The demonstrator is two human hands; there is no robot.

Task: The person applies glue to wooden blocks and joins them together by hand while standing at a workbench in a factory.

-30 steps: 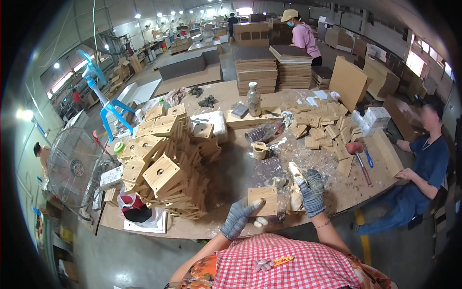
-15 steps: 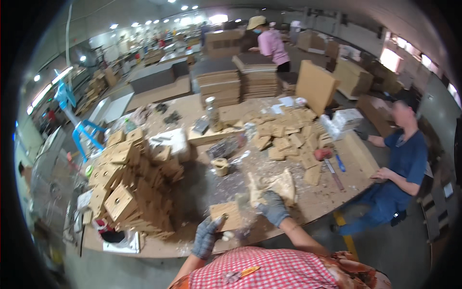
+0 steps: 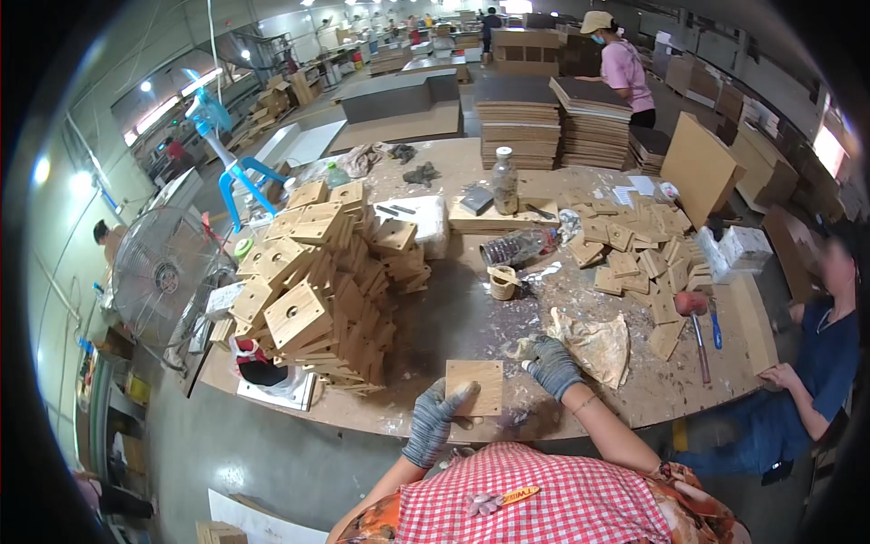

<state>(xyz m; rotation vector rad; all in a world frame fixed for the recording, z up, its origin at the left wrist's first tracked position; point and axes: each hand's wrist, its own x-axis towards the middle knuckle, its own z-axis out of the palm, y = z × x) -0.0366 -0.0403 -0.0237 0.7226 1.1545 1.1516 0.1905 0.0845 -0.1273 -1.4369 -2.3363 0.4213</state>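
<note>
One square wooden board (image 3: 475, 387) lay flat at the near edge of the workbench (image 3: 426, 317), right in front of me. My left hand (image 3: 435, 419), in a grey knit glove, was curled over its near left corner, fingers bent and thumb pressed on top, so I had hold of it there. My right hand (image 3: 549, 364), gloved the same way, sat just beside the board's right edge, fingers loosely closed around something small and pale; what it was I could not tell.

Just right of that hand lay a crumpled rag (image 3: 594, 343) stained with glue. Further right, a red-headed mallet (image 3: 696, 317) lay among loose flat wooden pieces (image 3: 634, 254) scattered over that side of the bench. To my left rose a big stack of finished blocks (image 3: 317, 290), each with a hole in its face. Judging by that stack, much of the work was done, while the many loose pieces suggested plenty remained. A tipped plastic bottle (image 3: 517, 247) and a roll of twine (image 3: 501, 282) lay beyond the board.
</note>
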